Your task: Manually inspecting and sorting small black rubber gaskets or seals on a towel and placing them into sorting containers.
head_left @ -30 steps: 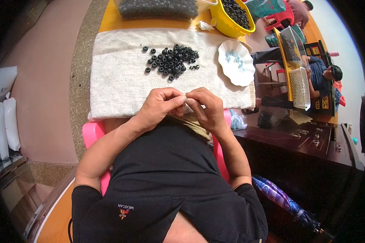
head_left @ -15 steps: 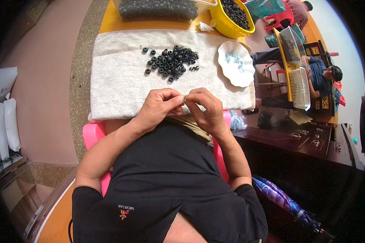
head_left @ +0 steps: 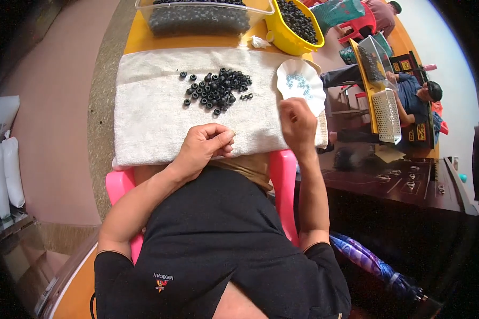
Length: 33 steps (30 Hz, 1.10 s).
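Note:
My left hand (head_left: 207, 142) is closed in a pinch above the near part of a white towel (head_left: 149, 125). A tiny piece shows at its thumb and fingertip, too small to name. My right hand (head_left: 298, 123), somewhat blurred, hovers at the near edge of a white scalloped dish (head_left: 316, 90); its fingers are curled and what they hold, if anything, is hidden. Small pale-blue bits (head_left: 298, 84) are scattered in the dish. Beyond my left hand, a loose pile of small black ring-like and round pieces (head_left: 218, 90) lies on the towel.
At the table's far side stand a clear plastic bin (head_left: 197, 21) of black pieces and a yellow basket (head_left: 295, 26) of black pieces, with a crumpled white scrap (head_left: 259, 42) between. A co-worker (head_left: 412, 95) sits at the right by a white perforated basket (head_left: 386, 117). A folded umbrella (head_left: 372, 260) lies lower right.
My right hand has left my left hand and moved right and away from me to the dish. My left hand stays pinched, slightly lower. The whole view has shifted a little.

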Each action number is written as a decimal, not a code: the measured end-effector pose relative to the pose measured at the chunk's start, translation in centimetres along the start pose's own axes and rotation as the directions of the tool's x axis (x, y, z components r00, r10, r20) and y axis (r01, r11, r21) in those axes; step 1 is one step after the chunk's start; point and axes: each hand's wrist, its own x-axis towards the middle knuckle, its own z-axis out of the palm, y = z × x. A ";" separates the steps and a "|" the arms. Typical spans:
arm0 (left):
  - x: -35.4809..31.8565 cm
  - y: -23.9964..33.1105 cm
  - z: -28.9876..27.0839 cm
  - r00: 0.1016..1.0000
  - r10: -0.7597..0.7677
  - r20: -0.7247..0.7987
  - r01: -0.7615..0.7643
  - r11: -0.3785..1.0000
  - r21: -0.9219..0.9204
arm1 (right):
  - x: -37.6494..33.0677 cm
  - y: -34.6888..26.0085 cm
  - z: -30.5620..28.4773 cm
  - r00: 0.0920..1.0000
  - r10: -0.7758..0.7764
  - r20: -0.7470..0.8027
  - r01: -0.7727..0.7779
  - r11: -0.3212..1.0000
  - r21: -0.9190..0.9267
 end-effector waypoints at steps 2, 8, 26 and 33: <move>-0.1 0.0 0.0 1.000 -0.009 0.000 0.009 1.000 0.012 | 0.7 3.4 -1.0 0.996 0.087 0.010 -0.084 0.980 -0.183; 0.1 0.1 0.1 0.999 -0.030 0.019 0.029 0.999 0.034 | -0.5 6.4 -1.2 0.997 0.072 -0.012 -0.072 0.937 -0.343; -0.4 1.1 0.2 0.980 -0.120 0.161 0.147 0.974 -0.172 | -3.7 -4.8 3.6 0.965 -0.020 0.260 -0.143 0.792 0.594; -0.2 0.9 0.1 0.990 -0.115 0.080 0.127 0.978 -0.164 | -3.8 -4.7 3.5 0.959 -0.011 0.283 -0.156 0.814 0.559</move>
